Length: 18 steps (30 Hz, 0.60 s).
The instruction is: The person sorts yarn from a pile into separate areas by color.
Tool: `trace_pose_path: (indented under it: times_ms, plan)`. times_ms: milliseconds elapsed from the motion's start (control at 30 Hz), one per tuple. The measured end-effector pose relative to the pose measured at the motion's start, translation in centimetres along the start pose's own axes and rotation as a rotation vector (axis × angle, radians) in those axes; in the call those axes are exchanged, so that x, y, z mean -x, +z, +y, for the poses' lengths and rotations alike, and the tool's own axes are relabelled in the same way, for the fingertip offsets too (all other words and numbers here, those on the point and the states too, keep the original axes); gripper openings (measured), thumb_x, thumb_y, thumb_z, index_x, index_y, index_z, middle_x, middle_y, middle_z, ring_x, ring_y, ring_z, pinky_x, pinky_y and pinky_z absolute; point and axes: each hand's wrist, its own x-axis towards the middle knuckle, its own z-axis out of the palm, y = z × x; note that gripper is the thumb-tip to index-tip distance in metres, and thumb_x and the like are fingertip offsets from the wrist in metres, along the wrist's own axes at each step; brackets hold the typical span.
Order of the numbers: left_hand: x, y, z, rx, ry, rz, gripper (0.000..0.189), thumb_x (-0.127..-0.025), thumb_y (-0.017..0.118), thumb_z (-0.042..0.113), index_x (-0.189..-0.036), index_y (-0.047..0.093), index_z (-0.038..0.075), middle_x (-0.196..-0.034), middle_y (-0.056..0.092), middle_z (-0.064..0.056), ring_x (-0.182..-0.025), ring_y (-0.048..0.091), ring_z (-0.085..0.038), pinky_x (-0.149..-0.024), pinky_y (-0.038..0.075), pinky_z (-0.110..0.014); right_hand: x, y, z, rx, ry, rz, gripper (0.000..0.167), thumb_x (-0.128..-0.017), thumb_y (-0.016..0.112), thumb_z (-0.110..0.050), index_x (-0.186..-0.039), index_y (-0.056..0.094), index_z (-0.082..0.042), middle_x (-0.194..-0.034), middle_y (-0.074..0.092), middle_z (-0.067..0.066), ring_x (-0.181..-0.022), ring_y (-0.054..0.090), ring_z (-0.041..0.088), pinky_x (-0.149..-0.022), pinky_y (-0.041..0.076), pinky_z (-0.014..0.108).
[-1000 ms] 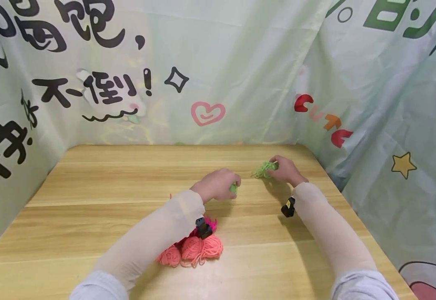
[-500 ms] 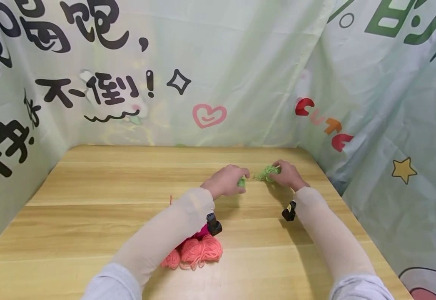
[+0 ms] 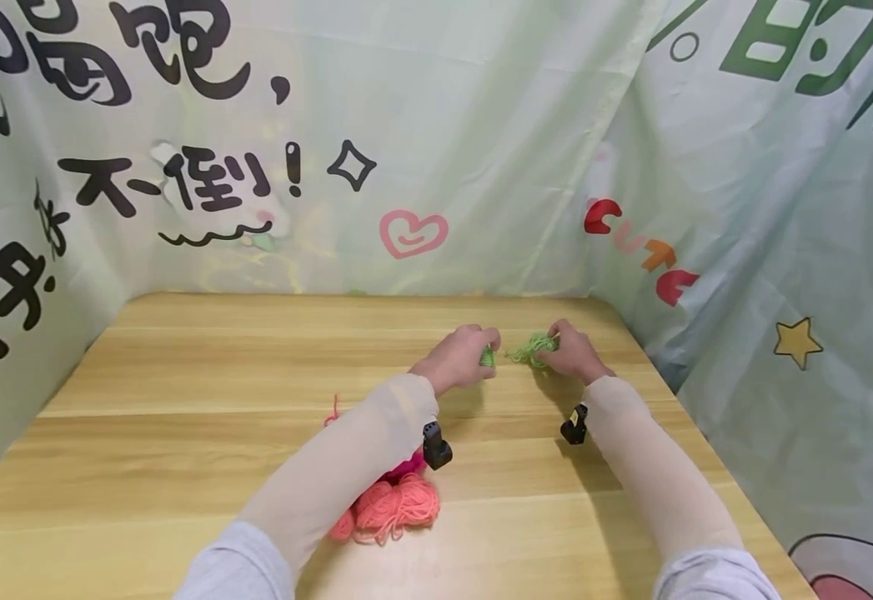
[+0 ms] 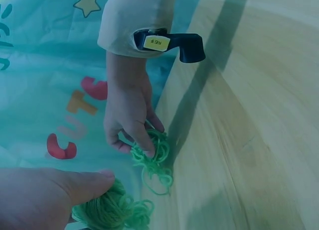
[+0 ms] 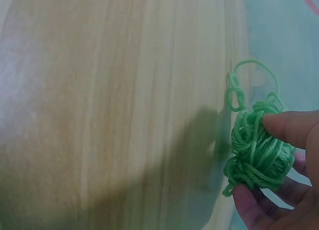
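My left hand (image 3: pixel 462 357) grips a small ball of green yarn (image 4: pixel 107 207), its thumb pressed over the top in the left wrist view. In the head view most of that ball is hidden behind the fingers. To its right, my right hand (image 3: pixel 573 352) pinches a second green yarn ball (image 5: pixel 261 150) between thumb and fingers. Loose loops hang off this ball toward the left hand. A short gap separates the two hands over the far right part of the wooden table (image 3: pixel 241 358).
Coral yarn balls (image 3: pixel 398 507) lie near the front middle, with magenta yarn (image 3: pixel 406 467) behind them, partly covered by my left forearm. A printed curtain (image 3: pixel 481 150) stands along the table's back and sides. A small black camera (image 3: pixel 574 425) sits on the right wrist.
My left hand has moved right and slightly away with its green yarn ball, closer to the right hand. My right hand stays nearly in place, still holding its ball.
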Motion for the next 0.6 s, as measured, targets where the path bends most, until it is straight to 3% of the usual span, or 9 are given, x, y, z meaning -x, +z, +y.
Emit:
trace_pose_path:
  times_ms: [100, 367, 600]
  plan:
    - [0.1, 0.2, -0.2, 0.026, -0.012, 0.015, 0.027, -0.092, 0.069, 0.023, -0.114, 0.057, 0.013, -0.096, 0.051, -0.002, -0.080, 0.049, -0.016, -0.066, 0.044, -0.026, 0.0, 0.6, 0.1, 0.001, -0.017, 0.000, 0.040, -0.090, 0.069, -0.021, -0.111, 0.042, -0.001, -0.116, 0.053, 0.030, -0.095, 0.054, 0.038, -0.082, 0.046, 0.049]
    - [-0.9, 1.1, -0.7, 0.038, 0.000, 0.071, 0.026, -0.091, 0.070, 0.024, -0.109, 0.056, 0.012, -0.094, 0.051, -0.002, -0.080, 0.048, -0.016, -0.067, 0.043, -0.024, 0.2, 0.6, 0.3, 0.006, -0.017, -0.004, 0.029, -0.090, 0.069, -0.018, -0.107, 0.051, -0.003, -0.125, 0.054, 0.029, -0.110, 0.052, 0.044, -0.089, 0.045, 0.054]
    - [-1.7, 2.0, -0.7, 0.069, -0.032, 0.098, 0.026, -0.090, 0.072, 0.023, -0.107, 0.057, 0.011, -0.098, 0.053, -0.003, -0.083, 0.049, -0.015, -0.068, 0.044, -0.024, 0.4, 0.2, 0.3, 0.019, -0.036, -0.005, 0.029, -0.091, 0.069, -0.017, -0.111, 0.058, 0.001, -0.124, 0.056, 0.027, -0.113, 0.051, 0.045, -0.092, 0.043, 0.056]
